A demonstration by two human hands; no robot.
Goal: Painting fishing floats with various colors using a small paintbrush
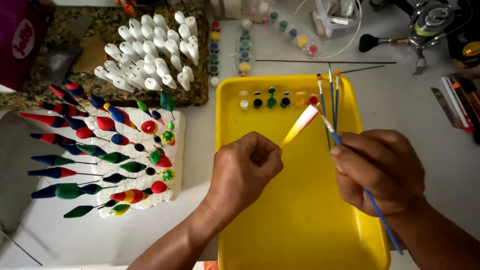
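Both forearms came up over the near rim of the yellow tray (227, 200). Left of my left hand (247, 167) stood the white foam block (175, 192) stuck with painted floats. That hand was closed tight, pinching the thin end of a float (301, 125), yellow fading to white with a red tip. It looked light, stiff and easily smudged where wet, so best held by its bare stem. My right hand (382, 172) gripped a blue-handled brush (350, 165), bristles touching the float's tip.

Slim float (300, 125), yellow body, white-red tip, tilted above yellow tray (300, 220); blue-handled brush (350, 160) bristles touching float tip.
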